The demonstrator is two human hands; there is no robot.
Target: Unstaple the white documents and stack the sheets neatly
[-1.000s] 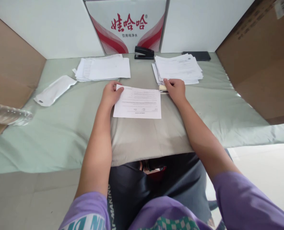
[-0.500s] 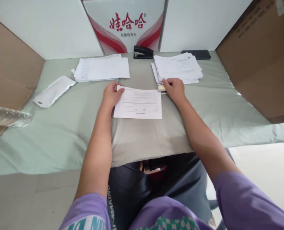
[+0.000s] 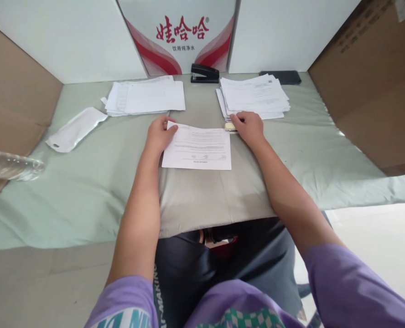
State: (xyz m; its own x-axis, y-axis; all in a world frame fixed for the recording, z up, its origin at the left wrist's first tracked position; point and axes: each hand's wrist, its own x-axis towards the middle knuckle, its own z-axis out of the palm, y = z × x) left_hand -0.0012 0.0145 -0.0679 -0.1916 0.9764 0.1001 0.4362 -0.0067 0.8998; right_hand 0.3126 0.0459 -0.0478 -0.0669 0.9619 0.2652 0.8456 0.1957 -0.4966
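Pinching a printed sheet point(image 3: 199, 149) is the left hand point(image 3: 159, 135), while the right hand point(image 3: 250, 127) grips a cream tool point(image 3: 230, 126).

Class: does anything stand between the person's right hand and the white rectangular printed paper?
Yes: a small cream stapler-like tool, held in the right hand, stands at the far right corner of the white printed paper.

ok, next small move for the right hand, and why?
Probably a squeeze of the cream stapler by the right hand: its nose sits at the far right corner of the held paper, and the left hand grips the far left one. Can't tell how far the corner is in.
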